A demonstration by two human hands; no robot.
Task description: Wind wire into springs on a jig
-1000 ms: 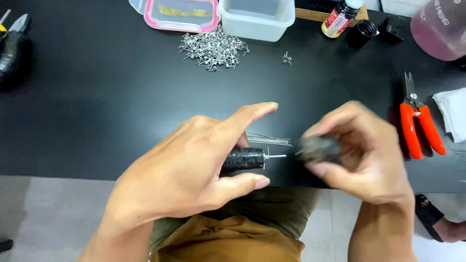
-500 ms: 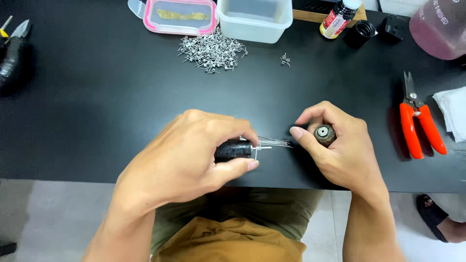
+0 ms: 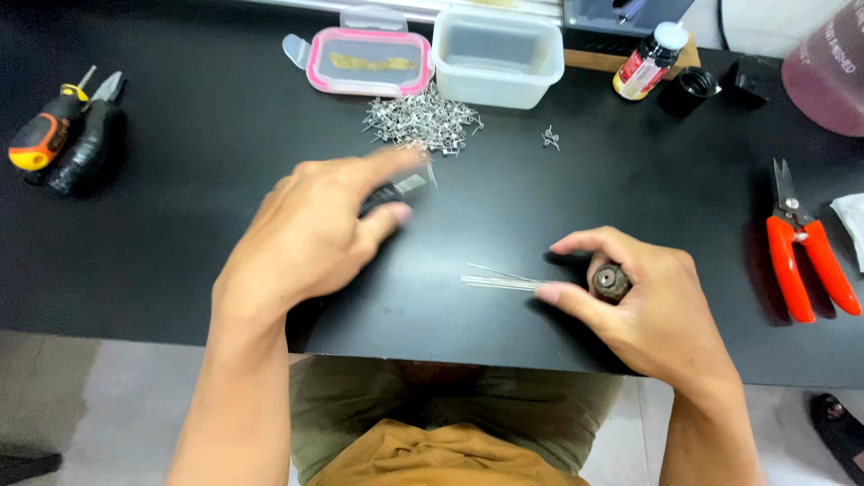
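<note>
- Near the front edge of the black matte tabletop, on the right: small dark round spool-like part, pinched between thumb and fingers of the right hand, its metal-centred end face turned up toward the camera.
- Just left of that part: bundle of thin straight silver wires, lying flat on the surface, right ends meeting the thumb tip.
- Further left and further back: left hand, blurred, curled around a slim black tool with a silvery tip; index finger stretched out above it, thumb pressed against its side, tip pointing toward the back right.
- Just beyond the tool's tip: loose heap of small silver metal pieces; a couple of stray ones a little to its right.
- Behind the heap: flat clear container lid with a pink rim and a translucent white rectangular plastic tub, side by side.
- At the back right: small bottle with a white cap and red label, black round cap, large pinkish translucent jug.
- Along the right edge: red-handled cutting pliers, well apart from both hands.
- At the far left: orange-and-black screwdriver beside a black-handled tool.
</note>
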